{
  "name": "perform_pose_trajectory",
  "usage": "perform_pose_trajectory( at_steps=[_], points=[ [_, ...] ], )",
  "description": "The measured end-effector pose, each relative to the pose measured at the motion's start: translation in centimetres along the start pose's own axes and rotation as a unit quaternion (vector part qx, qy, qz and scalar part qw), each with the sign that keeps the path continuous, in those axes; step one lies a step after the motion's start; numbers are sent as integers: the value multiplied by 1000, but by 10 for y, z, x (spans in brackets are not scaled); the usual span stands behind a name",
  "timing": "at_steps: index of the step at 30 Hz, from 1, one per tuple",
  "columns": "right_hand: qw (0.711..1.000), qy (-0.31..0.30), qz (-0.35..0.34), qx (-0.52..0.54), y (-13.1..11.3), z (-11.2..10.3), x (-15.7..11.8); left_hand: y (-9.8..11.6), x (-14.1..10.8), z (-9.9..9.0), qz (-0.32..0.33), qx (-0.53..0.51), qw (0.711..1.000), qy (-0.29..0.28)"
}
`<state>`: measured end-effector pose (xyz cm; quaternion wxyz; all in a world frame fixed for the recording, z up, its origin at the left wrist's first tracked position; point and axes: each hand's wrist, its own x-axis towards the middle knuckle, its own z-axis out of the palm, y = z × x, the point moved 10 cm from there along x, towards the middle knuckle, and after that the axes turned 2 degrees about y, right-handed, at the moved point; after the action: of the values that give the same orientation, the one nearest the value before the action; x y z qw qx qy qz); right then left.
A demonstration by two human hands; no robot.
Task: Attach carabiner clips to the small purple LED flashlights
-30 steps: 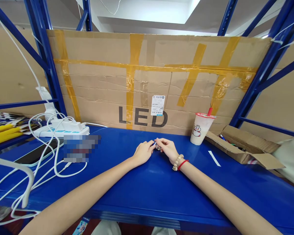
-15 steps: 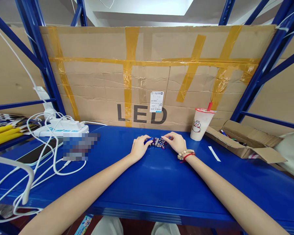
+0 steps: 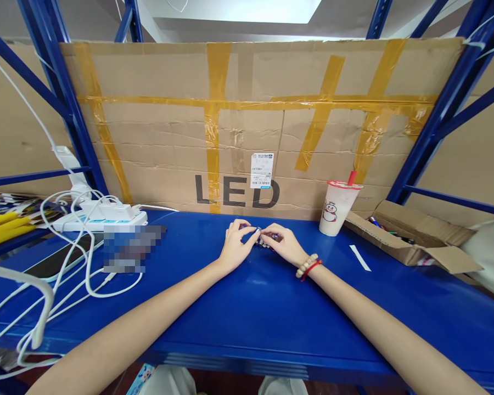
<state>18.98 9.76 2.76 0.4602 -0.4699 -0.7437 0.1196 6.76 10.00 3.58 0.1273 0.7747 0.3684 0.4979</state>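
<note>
My left hand (image 3: 235,246) rests at the back middle of the blue tabletop (image 3: 263,312). Its thumb and forefinger pinch a small blue piece (image 3: 258,229), whose exact kind is too small to make out. Close against it, my right hand (image 3: 287,242), with a bead bracelet and a red cord at the wrist, has its fingertips drawn together at the same spot. Whatever those fingers hold is hidden. Under and between both hands lies a little pile of shiny purple and silver pieces (image 3: 265,244), mostly covered by the right fingers.
A drink cup (image 3: 338,211) with a red straw stands at the right, beside a white strip (image 3: 360,258) and an open cardboard box (image 3: 399,241) holding pens. On the left are a power strip (image 3: 123,216), tangled white cables (image 3: 88,274) and a phone (image 3: 61,258). Cardboard (image 3: 168,137) closes the back.
My right hand has moved left to meet the left one, covering much of the pile. My left fingers have turned inward with the blue piece, which shows less now.
</note>
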Motion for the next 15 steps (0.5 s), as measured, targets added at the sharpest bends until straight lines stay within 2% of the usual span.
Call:
perform_pose_trajectory(
  at_steps=[5, 9, 12, 15],
  points=[
    [999, -25, -34, 30, -22, 23, -3, 9, 0, 2, 39, -94, 995, -14],
    [998, -31, -47, 33, -21, 28, -3, 7, 0, 6, 34, -99, 994, -21],
    [999, -12, -29, -11, -8, 20, 0, 1, 0, 10, 15, -61, 998, -31],
    [998, 26, -5, -56, 6, 0, 3, -7, -2, 18, -16, 4, 998, -64]
  ],
)
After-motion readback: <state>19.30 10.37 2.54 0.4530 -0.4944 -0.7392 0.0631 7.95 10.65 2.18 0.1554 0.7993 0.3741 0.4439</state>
